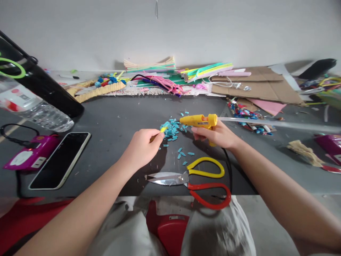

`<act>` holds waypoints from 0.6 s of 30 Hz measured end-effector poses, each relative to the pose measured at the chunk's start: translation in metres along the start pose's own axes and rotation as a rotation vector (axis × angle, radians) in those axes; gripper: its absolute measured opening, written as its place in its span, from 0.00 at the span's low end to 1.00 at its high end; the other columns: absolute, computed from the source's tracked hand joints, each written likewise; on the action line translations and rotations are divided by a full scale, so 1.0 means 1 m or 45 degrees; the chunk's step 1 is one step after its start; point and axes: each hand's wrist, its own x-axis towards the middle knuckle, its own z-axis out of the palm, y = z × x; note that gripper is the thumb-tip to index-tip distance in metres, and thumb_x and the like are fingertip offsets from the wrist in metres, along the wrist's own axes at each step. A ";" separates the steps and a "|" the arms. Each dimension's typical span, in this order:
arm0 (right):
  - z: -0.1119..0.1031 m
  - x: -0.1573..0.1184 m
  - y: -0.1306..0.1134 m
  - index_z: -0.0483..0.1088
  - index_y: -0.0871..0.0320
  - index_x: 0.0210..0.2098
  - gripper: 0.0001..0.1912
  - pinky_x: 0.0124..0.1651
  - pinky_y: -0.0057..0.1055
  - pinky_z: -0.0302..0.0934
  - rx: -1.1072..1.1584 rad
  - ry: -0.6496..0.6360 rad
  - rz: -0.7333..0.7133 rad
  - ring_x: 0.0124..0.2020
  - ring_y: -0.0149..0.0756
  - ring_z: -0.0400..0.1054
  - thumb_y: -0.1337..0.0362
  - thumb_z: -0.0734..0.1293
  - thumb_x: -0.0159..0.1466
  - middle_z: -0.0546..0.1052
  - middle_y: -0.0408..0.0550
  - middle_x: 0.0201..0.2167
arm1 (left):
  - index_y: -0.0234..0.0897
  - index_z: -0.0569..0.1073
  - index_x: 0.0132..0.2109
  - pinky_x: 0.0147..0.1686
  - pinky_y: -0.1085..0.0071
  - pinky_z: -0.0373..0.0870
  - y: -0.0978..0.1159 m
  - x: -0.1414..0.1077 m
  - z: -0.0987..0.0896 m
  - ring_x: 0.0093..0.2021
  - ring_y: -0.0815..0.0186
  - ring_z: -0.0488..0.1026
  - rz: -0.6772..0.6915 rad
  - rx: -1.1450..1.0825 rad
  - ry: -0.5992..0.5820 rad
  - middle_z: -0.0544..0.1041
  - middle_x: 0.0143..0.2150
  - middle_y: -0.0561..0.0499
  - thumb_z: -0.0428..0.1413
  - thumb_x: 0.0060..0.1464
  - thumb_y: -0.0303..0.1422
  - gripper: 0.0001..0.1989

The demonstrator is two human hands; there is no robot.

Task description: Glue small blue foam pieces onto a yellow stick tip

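Grey table (106, 113) spans the view, scissors (182, 178) with yellow and red handles lying at its near edge. Beyond them, the grip of the left hand (145, 145) pinches a small yellow piece (163, 129); the right hand (220, 134) is wrapped round a yellow glue gun (197, 121), nozzle near scattered blue bits (172, 130). Farther back, coloured strips (209, 72) lie by the wall (170, 32).

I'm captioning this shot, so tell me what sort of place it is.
Probably a handicraft workspace: the right hand holds a yellow glue gun, large scissors lie nearby, and small blue pieces are heaped and scattered.
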 end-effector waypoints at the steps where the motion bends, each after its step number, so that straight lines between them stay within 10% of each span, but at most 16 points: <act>1: -0.005 0.001 0.003 0.75 0.56 0.32 0.19 0.32 0.35 0.62 -0.056 0.049 -0.001 0.29 0.38 0.69 0.45 0.67 0.64 0.77 0.48 0.28 | 0.38 0.55 0.24 0.25 0.70 0.44 0.000 0.000 0.000 0.23 0.71 0.49 0.005 -0.001 0.002 0.50 0.21 0.57 0.50 0.62 0.40 0.21; 9: -0.045 0.014 0.031 0.76 0.58 0.31 0.26 0.35 0.38 0.59 -0.766 0.521 0.122 0.32 0.47 0.69 0.40 0.65 0.61 0.74 0.50 0.24 | 0.38 0.55 0.24 0.24 0.70 0.45 -0.001 -0.001 -0.004 0.22 0.71 0.51 -0.003 -0.014 0.019 0.52 0.20 0.57 0.50 0.62 0.41 0.21; 18: -0.056 0.009 0.033 0.68 0.56 0.23 0.25 0.29 0.33 0.52 -0.796 0.387 0.164 0.23 0.35 0.60 0.39 0.69 0.57 0.68 0.44 0.19 | 0.38 0.54 0.24 0.24 0.70 0.45 0.000 -0.002 -0.008 0.22 0.71 0.50 0.011 0.006 0.035 0.51 0.20 0.57 0.50 0.62 0.40 0.21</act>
